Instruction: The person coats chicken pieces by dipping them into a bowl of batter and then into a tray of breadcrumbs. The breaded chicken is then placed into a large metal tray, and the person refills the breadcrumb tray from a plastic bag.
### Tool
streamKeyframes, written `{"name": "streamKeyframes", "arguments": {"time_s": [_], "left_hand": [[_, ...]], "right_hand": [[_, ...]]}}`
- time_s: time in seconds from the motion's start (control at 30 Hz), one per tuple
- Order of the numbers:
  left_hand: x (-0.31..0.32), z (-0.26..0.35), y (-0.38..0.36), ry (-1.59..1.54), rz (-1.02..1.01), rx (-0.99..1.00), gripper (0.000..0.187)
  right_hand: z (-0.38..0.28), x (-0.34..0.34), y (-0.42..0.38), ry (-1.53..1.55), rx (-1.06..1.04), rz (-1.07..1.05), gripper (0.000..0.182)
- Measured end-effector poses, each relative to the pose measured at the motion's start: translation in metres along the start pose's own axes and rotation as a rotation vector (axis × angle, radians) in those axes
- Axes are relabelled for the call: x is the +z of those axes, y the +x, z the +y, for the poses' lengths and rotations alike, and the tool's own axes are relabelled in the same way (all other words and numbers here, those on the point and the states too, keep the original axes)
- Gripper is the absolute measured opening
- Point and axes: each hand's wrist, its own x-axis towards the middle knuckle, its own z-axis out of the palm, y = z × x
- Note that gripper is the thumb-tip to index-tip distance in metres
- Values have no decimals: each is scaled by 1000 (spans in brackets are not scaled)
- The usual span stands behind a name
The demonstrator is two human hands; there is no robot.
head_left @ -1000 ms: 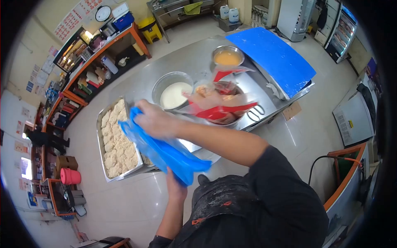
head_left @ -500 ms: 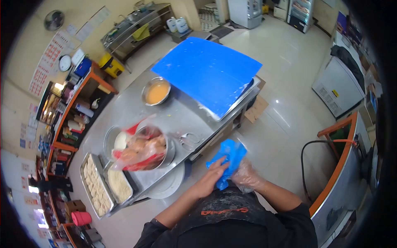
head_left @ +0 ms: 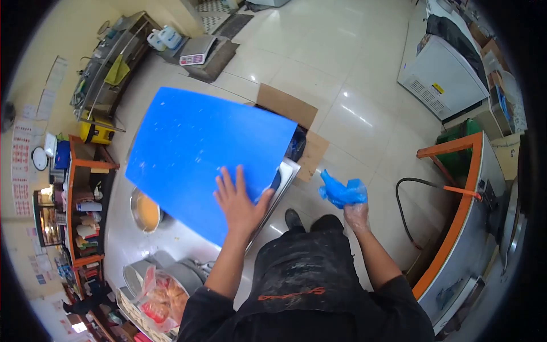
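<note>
My left hand (head_left: 232,199) is open, its fingers spread over the near right part of a large blue sheet (head_left: 199,142). This flour-dusted sheet lies over the metal table and overhangs a tray (head_left: 288,174) at the right. Off the table's right side is my right hand (head_left: 354,212), raised over the floor. Clear plastic wraps its wrist, and crumpled blue plastic (head_left: 345,192), like a thin glove, covers its fingers and hides their pose.
A metal bowl of orange-yellow liquid (head_left: 147,212) stands left of the sheet. Nearer are a bag of raw meat (head_left: 162,299) and metal pots (head_left: 188,276). An opened cardboard box (head_left: 288,105) sits beyond the table's right edge. An orange-framed counter (head_left: 450,228) stands at right.
My left hand has left the blue plastic and moved forward onto the blue sheet. The right hand has moved right with the blue plastic on it. The view has turned right.
</note>
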Motion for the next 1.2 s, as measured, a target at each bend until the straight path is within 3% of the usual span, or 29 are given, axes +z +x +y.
{"name": "streamKeyframes", "arguments": {"time_s": [0.03,0.13,0.2,0.3,0.37,0.47,0.5,0.6,0.63,0.7,0.73,0.8,0.83,0.87,0.9,0.93,0.97,1.03,1.07,1.1,1.13,1.17,1.2], "left_hand": [[16,-8,3,14,-72,-26,96],[2,13,-6,123,-204,-2,103],[9,10,-21,152,-258,-3,104],[23,-1,-44,199,-242,-67,97],[14,13,-44,159,-289,-197,83],[13,29,-55,256,-265,-358,86],[15,43,-48,279,-284,-424,80],[12,66,-58,264,-192,-555,84],[13,78,-69,277,-139,-692,82],[14,91,-90,227,43,-766,68],[15,95,-106,139,181,-816,65],[18,107,-138,160,199,-1031,62],[20,113,-162,160,192,-1141,59],[30,120,-190,68,318,-1226,52],[36,125,-226,40,256,-1301,46],[46,135,-259,-1,279,-1392,42],[58,147,-300,-131,239,-1554,44],[85,172,-376,-328,170,-1804,48],[99,189,-410,-381,127,-1906,51],[123,207,-445,-445,74,-1994,54],[168,222,-512,-579,18,-2038,59],[209,233,-569,-711,-47,-2067,64],[214,244,-585,-685,-56,-2051,65]], "right_hand": [[30,18,22,-5,155,16,43],[78,87,105,98,138,22,44],[65,125,160,137,223,-107,44],[110,228,222,-32,20,-289,38],[97,281,262,-127,-211,-490,39],[112,365,299,-769,-477,-1182,36],[151,395,288,-1001,-390,-1289,38],[66,379,336,-778,227,-1178,55],[51,373,342,-806,269,-1279,54],[54,365,343,-916,-68,-1450,42],[87,359,335,-981,-461,-1504,33],[130,350,319,-765,-585,-1244,29],[151,331,317,-536,-665,-1208,25],[141,301,318,-184,-758,-1060,20],[128,277,326,-263,-735,-1187,33],[141,252,333,-115,-854,-1092,25],[122,224,342,-265,-652,-1109,27],[43,173,365,-460,-611,-1059,28],[19,153,372,-151,-299,-1028,27],[-30,131,382,-234,-472,-947,26],[-41,125,402,-98,-358,-874,25],[-73,117,415,-36,-324,-804,39],[-156,99,373,131,-320,-678,42]]}}
